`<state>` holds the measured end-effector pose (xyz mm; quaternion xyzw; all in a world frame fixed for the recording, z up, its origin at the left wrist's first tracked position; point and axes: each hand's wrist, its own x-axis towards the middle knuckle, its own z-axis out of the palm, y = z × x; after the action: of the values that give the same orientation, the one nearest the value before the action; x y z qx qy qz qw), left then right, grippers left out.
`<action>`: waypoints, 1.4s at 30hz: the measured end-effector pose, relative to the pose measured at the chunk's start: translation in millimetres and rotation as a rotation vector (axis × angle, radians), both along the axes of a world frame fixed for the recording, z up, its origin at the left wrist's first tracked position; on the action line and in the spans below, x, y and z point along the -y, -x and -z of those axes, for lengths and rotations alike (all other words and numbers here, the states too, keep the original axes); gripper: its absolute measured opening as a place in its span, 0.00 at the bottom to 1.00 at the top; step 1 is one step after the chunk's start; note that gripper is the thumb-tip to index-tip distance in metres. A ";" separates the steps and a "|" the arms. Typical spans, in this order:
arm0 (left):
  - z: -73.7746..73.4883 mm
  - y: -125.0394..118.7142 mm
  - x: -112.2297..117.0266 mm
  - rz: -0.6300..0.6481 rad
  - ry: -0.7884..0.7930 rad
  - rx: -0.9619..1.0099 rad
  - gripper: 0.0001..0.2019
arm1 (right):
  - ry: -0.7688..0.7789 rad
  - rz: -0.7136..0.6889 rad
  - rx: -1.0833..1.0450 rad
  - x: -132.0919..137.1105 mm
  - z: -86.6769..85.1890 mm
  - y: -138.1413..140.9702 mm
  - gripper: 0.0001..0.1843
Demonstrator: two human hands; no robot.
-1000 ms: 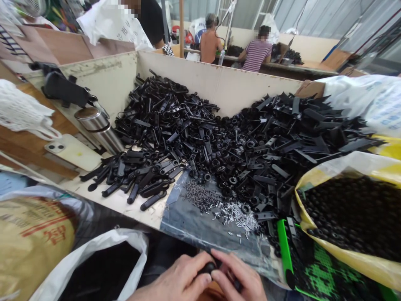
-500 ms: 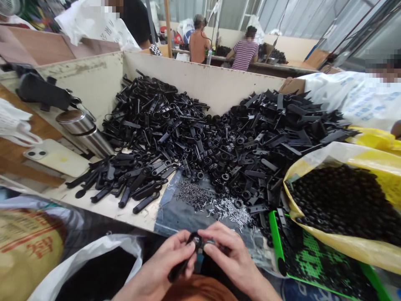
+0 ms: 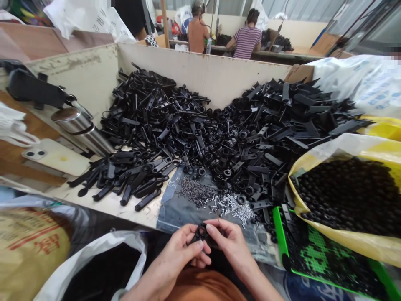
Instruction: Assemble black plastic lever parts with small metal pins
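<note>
In the head view, at 6 o'clock and close to the body, the left hand [image 3: 180, 251] and right hand [image 3: 230, 246] meet over a small black part [image 3: 200, 233]. The left grip is closed round its stem from below and the right grip pinches its ring end from the other side, so the part sits steadied between both thumbs with the ring turned up toward the eyes. A thin sliver stands by the right fingertips; whether it is a pin is too small to tell. Just past the hands toward 12 o'clock, a scatter of little metal pins [image 3: 216, 200] lies on a dark sheet [image 3: 178, 213] at the near edge of the surface [image 3: 115, 202], within short reach of either hand. Further toward 12 a big heap [image 3: 219, 125] of black parts banks against the board wall [image 3: 219, 79], which stops it spilling off the far side. At 9 to 10 o'clock a steel flask [image 3: 81, 129] and a phone [image 3: 56, 156] lie off to the side, apart from the heap. At 3 o'clock a yellow bag [image 3: 344, 146] stands open, full of small round black pieces [image 3: 351, 196], its mouth folded back so they lie exposed; a green tray [image 3: 278, 234] shows beneath it at 4 o'clock. At 7 o'clock a white bag [image 3: 94, 251] gapes beside the left forearm. Other people [image 3: 247, 39] sit at a far bench at 12 o'clock, well apart
</note>
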<state>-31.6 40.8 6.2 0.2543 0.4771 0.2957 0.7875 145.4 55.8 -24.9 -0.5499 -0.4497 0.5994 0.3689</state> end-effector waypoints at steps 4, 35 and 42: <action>1.2 -0.3 -0.5 0.017 0.032 -0.010 0.26 | -0.073 -0.029 0.104 0.6 -1.0 1.4 0.24; 2.4 41.7 -43.9 0.023 -0.584 -1.093 0.08 | -0.107 -0.054 0.225 -0.7 -0.8 -12.7 0.25; 18.2 35.2 -80.2 0.146 -0.678 -1.416 0.10 | -0.251 -0.087 0.326 -11.4 -9.7 -19.4 0.21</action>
<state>-66.7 121.0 -12.0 0.6393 0.7310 0.1402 0.1931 164.8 67.2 -15.2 -0.5694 -0.5980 0.4572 0.3305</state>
